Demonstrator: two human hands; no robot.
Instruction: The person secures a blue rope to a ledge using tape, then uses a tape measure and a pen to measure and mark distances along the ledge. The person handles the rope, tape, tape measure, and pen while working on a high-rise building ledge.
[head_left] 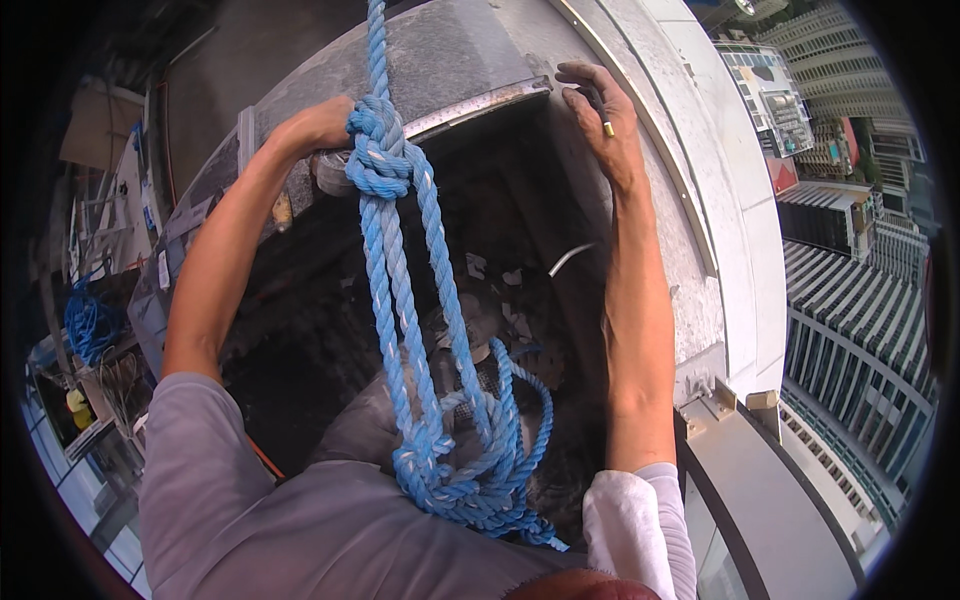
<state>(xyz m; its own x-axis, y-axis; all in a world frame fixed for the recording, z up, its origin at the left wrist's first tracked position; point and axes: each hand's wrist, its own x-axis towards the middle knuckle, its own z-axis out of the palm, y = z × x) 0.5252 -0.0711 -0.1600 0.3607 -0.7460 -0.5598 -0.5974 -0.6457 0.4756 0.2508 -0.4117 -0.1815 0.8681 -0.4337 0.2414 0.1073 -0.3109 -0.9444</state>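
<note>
A thick blue rope (430, 225) hangs down in front of me, tied in a large knot (379, 150) near the top. Its lower strands gather in a second bundle of knots and loops (480, 470) against my body. My left hand (325, 125) is at the metal-edged ledge, just beside the upper knot; its fingers are mostly hidden. Below it shows a rounded grey object (332, 172), partly covered by the rope. On the far right, my right hand (612, 120) is by the pale wall, with a thin dark pencil-like stick (603, 112) between thumb and fingers.
A dark opening with scraps of debris (515, 320) lies below the ledge (480, 108). At right runs a pale parapet (735, 200), with a metal frame (770, 500) nearer me and tall buildings (850, 320) far below. Blue coiled rope (90, 320) sits at left.
</note>
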